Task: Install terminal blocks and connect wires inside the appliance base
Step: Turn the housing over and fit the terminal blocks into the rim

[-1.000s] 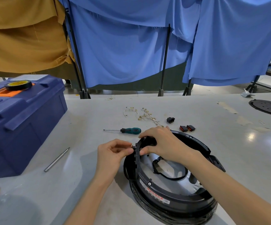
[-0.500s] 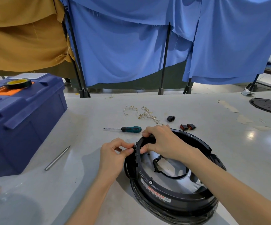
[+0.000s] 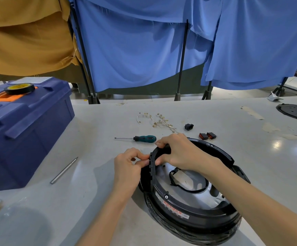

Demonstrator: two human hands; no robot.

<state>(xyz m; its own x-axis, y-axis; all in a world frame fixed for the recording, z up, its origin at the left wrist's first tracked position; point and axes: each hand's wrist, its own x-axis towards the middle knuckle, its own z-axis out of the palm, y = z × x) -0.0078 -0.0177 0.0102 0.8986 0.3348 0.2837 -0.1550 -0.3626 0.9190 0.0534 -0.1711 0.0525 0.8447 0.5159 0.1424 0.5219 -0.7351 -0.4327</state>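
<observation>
Black plastic appliance base [image 3: 193,208] on the grey table [image 3: 83,206], left hand [image 3: 127,168] pinching its notched rim from outside, right hand [image 3: 183,152] curled over the same rim, thumb inside, screwdriver [image 3: 144,138] just beyond the grip, wires [image 3: 162,121] and red-and-black terminal blocks [image 3: 207,136] farther back.

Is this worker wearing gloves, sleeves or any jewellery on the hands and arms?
No. The left hand and the right hand are both bare: no gloves, rings or tape show. The left forearm and right forearm are bare too, with no sleeve edge, watch or wristband in view down to the picture's bottom edge.
</observation>
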